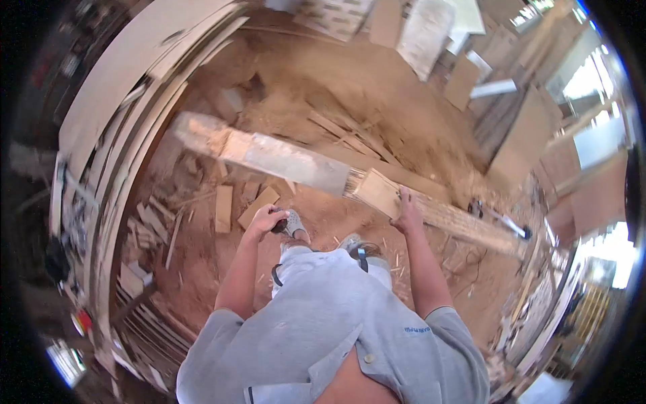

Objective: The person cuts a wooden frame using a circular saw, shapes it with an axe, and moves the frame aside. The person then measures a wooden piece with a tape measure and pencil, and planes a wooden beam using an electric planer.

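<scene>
A long wooden beam (296, 161) runs across the view from upper left to lower right, in front of the person's feet. Near its middle lies a short pale board (380, 192). My right hand (408, 214) is at that board's right edge, its fingers closed on it. Left of it, my left hand (267, 220) is closed around a small dark object (280, 225) above the left shoe, apart from the beam. What the dark object is cannot be made out.
Stacked boards (134, 135) line the left side. Two short wood pieces (224, 209) and scattered offcuts lie on the dirt floor near the feet. Beyond the beam is a sawdust heap (323, 81); panels (525, 135) lean at the upper right.
</scene>
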A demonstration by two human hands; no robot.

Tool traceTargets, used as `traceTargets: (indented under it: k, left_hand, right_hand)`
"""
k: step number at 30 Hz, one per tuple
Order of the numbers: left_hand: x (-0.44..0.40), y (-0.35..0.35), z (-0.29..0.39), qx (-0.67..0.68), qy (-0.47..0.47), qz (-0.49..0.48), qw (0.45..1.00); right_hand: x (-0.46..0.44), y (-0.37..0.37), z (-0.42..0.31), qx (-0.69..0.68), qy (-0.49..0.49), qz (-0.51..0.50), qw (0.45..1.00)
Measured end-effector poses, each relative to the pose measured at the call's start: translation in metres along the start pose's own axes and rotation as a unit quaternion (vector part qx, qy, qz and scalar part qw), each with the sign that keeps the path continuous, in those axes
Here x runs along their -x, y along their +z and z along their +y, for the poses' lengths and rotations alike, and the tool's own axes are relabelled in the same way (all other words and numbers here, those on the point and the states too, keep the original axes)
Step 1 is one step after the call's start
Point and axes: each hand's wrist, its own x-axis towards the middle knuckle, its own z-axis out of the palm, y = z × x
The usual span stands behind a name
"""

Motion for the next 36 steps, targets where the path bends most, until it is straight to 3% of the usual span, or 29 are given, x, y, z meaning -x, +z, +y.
traceTargets:
  k: [2, 6, 9, 12, 15, 19, 21, 23, 28, 30, 33, 36]
  left_hand:
    - [-0.013, 0.015, 0.014, -0.061, 0.024, -0.016, 0.998]
    - [-0.008, 0.059, 0.050, -0.175, 0.087, -0.056, 0.979]
    - [-0.011, 0.122, 0.071, -0.222, 0.100, -0.078, 0.967]
    - [-0.006, 0.207, 0.106, -0.306, 0.169, -0.113, 0.930]
    - [-0.016, 0.303, 0.124, -0.331, 0.236, -0.161, 0.899]
    - [-0.003, 0.418, 0.161, -0.369, 0.313, -0.206, 0.850]
    - [0.013, 0.469, 0.182, -0.388, 0.323, -0.222, 0.834]
    - [0.009, 0.511, 0.188, -0.400, 0.359, -0.239, 0.809]
    - [0.020, 0.586, 0.206, -0.483, 0.430, -0.279, 0.710]
    - [0.016, 0.607, 0.200, -0.470, 0.432, -0.308, 0.705]
    - [0.008, 0.632, 0.194, -0.443, 0.480, -0.332, 0.681]
    - [-0.001, 0.675, 0.188, -0.382, 0.527, -0.351, 0.673]
  right_hand:
    - [0.011, -0.001, 0.023, -0.004, -0.008, 0.014, 1.000]
    - [0.030, -0.035, 0.092, -0.033, 0.067, -0.007, 0.997]
    - [0.035, -0.050, 0.166, -0.021, 0.077, 0.015, 0.997]
    - [0.040, -0.043, 0.238, -0.016, 0.058, 0.072, 0.996]
    - [0.056, -0.086, 0.269, -0.047, 0.111, -0.044, 0.992]
    - [0.081, -0.080, 0.322, -0.200, 0.188, 0.156, 0.949]
    - [0.079, -0.050, 0.358, -0.248, 0.287, 0.218, 0.899]
    - [0.074, -0.022, 0.383, -0.299, 0.307, 0.239, 0.871]
    - [0.060, 0.038, 0.399, -0.344, 0.278, 0.302, 0.845]
    - [0.065, 0.031, 0.383, -0.394, 0.297, 0.314, 0.811]
    - [0.071, 0.059, 0.379, -0.348, 0.279, 0.378, 0.811]
    - [0.114, 0.032, 0.345, -0.421, 0.307, 0.392, 0.758]
